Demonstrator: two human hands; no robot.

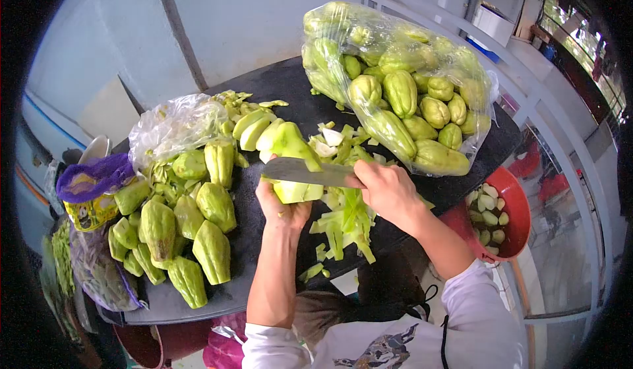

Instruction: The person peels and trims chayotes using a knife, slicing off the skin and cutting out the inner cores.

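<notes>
Right hand holds knife before chayote; peelings, filled bag nearby

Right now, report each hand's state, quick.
Left hand: closed, holding a chayote.
Right hand: closed, holding a knife.

knife: smooth metal | large bag: glossy plastic | sleeves: matt cloth | bucket: smooth plastic

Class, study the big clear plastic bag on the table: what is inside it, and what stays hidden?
Inside the clear plastic bag are many unpeeled green chayotes, piled together. Those deeper in the pile cannot be seen, covered by the front ones.
</notes>
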